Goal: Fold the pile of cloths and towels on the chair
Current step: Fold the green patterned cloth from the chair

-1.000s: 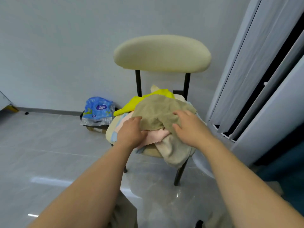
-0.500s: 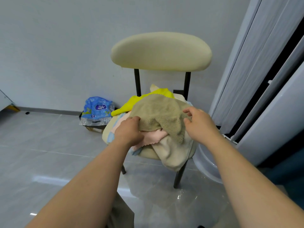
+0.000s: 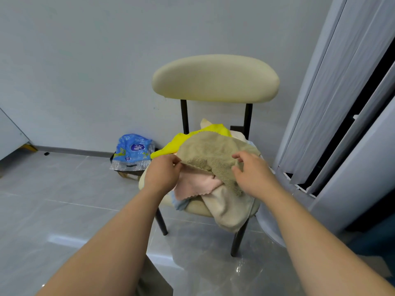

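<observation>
Lifted since before, the left hand (image 3: 163, 176) now pinches the near edge of the olive towel (image 3: 210, 150), which runs crosswise atop the chair (image 3: 215, 79) toward the right hand (image 3: 254, 176), hovering loose-fingered and empty just beside its other end.

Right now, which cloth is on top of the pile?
The olive-tan towel, draped over the pink cloth and yellow cloth; the left hand pinches its near edge.

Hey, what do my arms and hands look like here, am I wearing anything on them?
The left forearm and right forearm are bare, no sleeve in view. The left hand and right hand wear no gloves; no ring, watch or bracelet shows.
</observation>
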The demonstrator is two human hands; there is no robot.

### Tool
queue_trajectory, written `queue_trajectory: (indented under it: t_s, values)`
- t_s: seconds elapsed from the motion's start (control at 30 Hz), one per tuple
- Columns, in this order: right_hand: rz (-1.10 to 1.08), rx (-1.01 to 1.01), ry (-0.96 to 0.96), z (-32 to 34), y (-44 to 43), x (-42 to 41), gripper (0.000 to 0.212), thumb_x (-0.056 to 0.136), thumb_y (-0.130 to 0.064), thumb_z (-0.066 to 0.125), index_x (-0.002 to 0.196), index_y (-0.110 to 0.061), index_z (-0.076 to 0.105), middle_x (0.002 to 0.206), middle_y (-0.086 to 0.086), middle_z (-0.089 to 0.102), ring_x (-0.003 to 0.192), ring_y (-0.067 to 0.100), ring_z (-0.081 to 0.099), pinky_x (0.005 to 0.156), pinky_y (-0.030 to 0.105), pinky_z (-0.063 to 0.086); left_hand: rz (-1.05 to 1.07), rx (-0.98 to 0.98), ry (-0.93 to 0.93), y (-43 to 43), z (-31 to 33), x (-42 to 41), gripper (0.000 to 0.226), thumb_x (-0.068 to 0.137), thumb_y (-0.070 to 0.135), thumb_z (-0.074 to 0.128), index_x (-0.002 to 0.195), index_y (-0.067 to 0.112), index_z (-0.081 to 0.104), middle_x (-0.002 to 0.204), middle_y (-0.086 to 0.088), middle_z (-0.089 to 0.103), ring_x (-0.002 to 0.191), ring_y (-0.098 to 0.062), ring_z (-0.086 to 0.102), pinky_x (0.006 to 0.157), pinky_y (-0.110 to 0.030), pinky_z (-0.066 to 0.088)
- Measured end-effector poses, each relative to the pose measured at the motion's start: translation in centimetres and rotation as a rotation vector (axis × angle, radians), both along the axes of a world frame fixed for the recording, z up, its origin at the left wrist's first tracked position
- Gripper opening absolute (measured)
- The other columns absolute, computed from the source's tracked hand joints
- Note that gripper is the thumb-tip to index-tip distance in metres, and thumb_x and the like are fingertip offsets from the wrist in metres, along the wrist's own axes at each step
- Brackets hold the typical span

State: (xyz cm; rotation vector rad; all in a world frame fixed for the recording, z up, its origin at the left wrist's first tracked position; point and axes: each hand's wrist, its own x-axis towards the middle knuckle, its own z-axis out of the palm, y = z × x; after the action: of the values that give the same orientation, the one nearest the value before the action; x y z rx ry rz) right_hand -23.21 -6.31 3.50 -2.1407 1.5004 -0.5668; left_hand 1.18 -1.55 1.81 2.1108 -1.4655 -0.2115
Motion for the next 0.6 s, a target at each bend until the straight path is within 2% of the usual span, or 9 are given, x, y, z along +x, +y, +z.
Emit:
queue_trajectory:
  t_s: [0.13, 0.27, 0.4, 0.53, 0.6]
  values:
    - [0.085, -0.135, -0.056, 0.3, 1.1, 1.6, 0.034, 0.094, -0.031, 0.059, 0.127, -0.027, 0.056, 0.131, -0.004, 0.053, 0.123, 0.018, 0.049, 0.100, 0.035, 0.043, -0.026, -0.217, 0.059, 0.3, 1.9, -1.3, 0.013, 0.094, 0.029, 0.062, 0.095, 0.021, 0.071, 0.092, 0.006, 0.073, 0.090, -0.016, 0.066, 0.081, -0.035, 0.051]
    - [0.114, -0.288, -0.056, 0.4, 2.2, 3.4, 0.036, 0.088, -0.043, 0.064, 0.121, -0.029, 0.058, 0.120, -0.009, 0.055, 0.117, 0.016, 0.050, 0.095, 0.036, 0.045, -0.129, -0.361, 0.122, 0.8, 3.7, -3.0, 0.007, 0.095, 0.025, 0.060, 0.091, 0.022, 0.064, 0.078, 0.010, 0.070, 0.076, -0.011, 0.065, 0.075, -0.034, 0.052]
    - [0.096, -0.326, -0.020, 0.0, 2.3, 4.6, 0.042, 0.085, -0.055, 0.062, 0.117, -0.029, 0.057, 0.110, -0.007, 0.058, 0.107, 0.020, 0.053, 0.089, 0.039, 0.046, -0.209, -0.496, 0.099, 1.4, 4.6, -4.4, 0.001, 0.093, 0.018, 0.066, 0.093, 0.018, 0.066, 0.077, 0.012, 0.067, 0.075, -0.004, 0.062, 0.074, -0.025, 0.050]
    - [0.039, -0.334, -0.075, -0.1, 2.2, 4.8, 0.028, 0.090, -0.051, 0.057, 0.104, -0.027, 0.059, 0.100, -0.004, 0.062, 0.096, 0.023, 0.058, 0.078, 0.038, 0.048, -0.282, -0.516, 0.119, 1.9, 4.8, -5.0, 0.012, 0.087, 0.021, 0.076, 0.095, 0.018, 0.067, 0.084, 0.011, 0.069, 0.080, -0.002, 0.064, 0.075, -0.015, 0.050]
    - [0.012, -0.291, -0.146, 0.1, 2.1, 4.5, 0.020, 0.092, -0.045, 0.057, 0.101, -0.028, 0.061, 0.098, -0.005, 0.062, 0.095, 0.023, 0.059, 0.075, 0.038, 0.048, -0.301, -0.483, 0.119, 2.1, 4.7, -4.9, 0.022, 0.082, 0.016, 0.079, 0.100, 0.018, 0.067, 0.089, 0.009, 0.071, 0.083, -0.002, 0.066, 0.079, -0.015, 0.051]
